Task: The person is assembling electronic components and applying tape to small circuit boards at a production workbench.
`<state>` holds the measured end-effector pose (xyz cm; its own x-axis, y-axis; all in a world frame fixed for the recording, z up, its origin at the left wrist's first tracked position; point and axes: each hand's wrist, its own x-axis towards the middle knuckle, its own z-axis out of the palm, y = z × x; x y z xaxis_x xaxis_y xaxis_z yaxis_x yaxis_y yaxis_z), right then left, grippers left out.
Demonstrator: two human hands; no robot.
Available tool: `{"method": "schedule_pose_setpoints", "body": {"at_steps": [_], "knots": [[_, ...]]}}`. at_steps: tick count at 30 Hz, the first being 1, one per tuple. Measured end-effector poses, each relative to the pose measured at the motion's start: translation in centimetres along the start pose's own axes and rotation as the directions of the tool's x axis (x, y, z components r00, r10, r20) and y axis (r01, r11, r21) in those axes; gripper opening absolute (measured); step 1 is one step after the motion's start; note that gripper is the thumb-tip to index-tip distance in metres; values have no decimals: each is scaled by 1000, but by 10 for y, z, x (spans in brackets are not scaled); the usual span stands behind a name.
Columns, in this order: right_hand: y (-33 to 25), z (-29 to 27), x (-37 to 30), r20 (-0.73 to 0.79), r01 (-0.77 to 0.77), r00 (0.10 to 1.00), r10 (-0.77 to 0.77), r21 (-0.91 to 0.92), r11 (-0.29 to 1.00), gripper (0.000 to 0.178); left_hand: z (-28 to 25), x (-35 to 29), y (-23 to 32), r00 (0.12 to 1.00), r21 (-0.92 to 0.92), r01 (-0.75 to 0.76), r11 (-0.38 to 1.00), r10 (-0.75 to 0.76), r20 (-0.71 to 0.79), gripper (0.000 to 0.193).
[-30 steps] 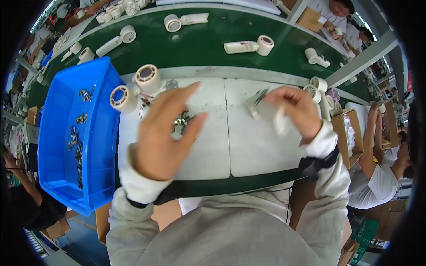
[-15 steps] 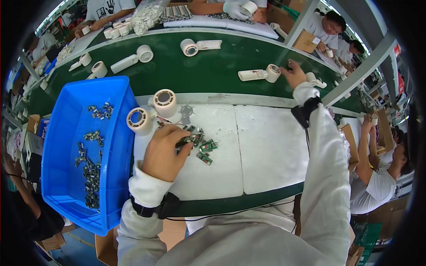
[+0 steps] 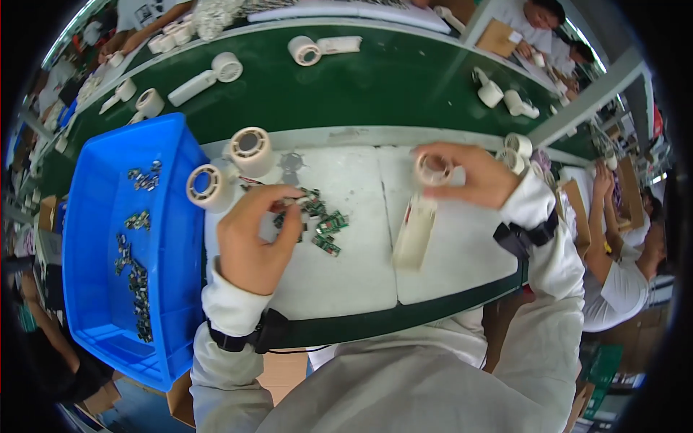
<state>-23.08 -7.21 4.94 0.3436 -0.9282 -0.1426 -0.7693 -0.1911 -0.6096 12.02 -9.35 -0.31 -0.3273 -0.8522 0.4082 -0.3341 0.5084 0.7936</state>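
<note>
A fan [image 3: 416, 229] was gripped by the right hand [image 3: 471, 175] toward the table's [image 3: 346, 289] two o'clock. Beside circuit boards [image 3: 330, 223], a small part [image 3: 290, 201] was pinched by the left hand [image 3: 254, 238].

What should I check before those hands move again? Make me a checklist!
1. Right hand has the cream fan: ok, gripped around its round end.
2. Fan is over the white mat: ok.
3. Green boards near the left hand: ok, right by its fingertips.
4. Boards lined up neatly: not ok, they're loosely heaped.
5. Left hand pinching just one board: cannot tell, fingers hide it.
</note>
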Motion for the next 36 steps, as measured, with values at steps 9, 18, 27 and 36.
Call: {"method": "schedule_pose_setpoints", "body": {"at_steps": [9,18,27,36], "knots": [[-129,48,-75,-367,634,726,-581,31,773,24,13,0,-17,994,-92,18,996,-28,-110,20],[-61,74,-107,-484,494,471,-738,-548,675,27,16,8,-21,988,-97,121,988,-111,106,20],[-29,75,-77,-469,96,872,-141,-118,988,24,58,12,53,898,-41,-262,964,259,357,15],[-13,76,-31,-178,236,917,-356,-478,846,18,77,-7,45,845,-603,397,692,-21,534,20]]}}
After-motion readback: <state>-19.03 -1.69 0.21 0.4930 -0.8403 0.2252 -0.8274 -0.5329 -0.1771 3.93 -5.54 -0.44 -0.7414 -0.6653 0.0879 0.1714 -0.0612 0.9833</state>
